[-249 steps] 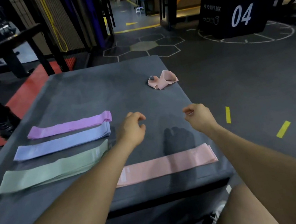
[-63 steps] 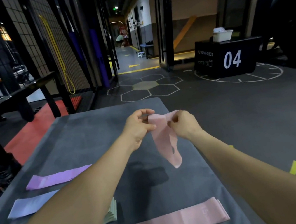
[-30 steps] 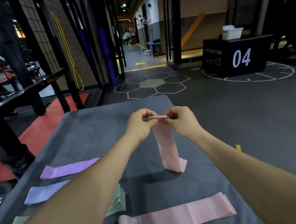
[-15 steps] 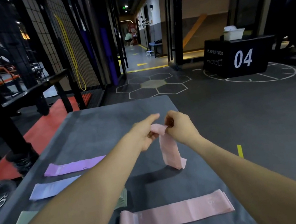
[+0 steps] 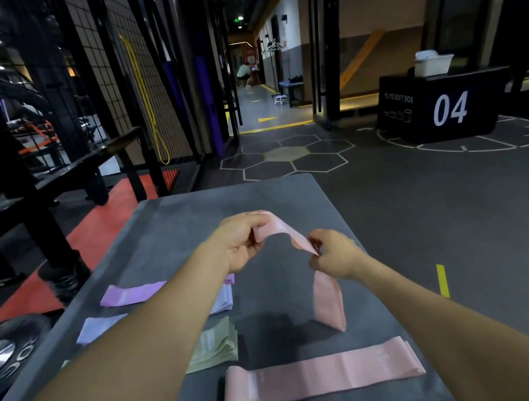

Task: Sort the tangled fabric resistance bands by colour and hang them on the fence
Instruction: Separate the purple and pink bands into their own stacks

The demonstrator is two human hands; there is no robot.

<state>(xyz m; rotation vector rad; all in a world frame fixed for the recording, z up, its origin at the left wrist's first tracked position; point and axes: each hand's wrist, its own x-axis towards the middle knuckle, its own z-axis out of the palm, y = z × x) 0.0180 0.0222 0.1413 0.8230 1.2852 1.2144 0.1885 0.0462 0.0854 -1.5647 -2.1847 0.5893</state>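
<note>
A white plastic bin [image 5: 432,64] is seen on the black plyo box [image 5: 443,111] marked 04 at the far right; its contents cannot be made out. Above the grey padded table [image 5: 190,222], a pink resistance band [image 5: 327,298] is held up by both hands. One end is gripped in the curled fingers of the left hand [image 5: 240,244], and a point further along is pinched by the right hand [image 5: 332,253]; between them the band arches, and from the right hand it hangs nearly vertical, its lower end touching the table. A flat stack of pink bands [image 5: 322,376] is laid near the front edge, long axis left to right. The purple bands [image 5: 132,294], blue bands [image 5: 99,327] and green bands [image 5: 215,346] are laid the same way in a column to the left, partly hidden by the left forearm.
</note>
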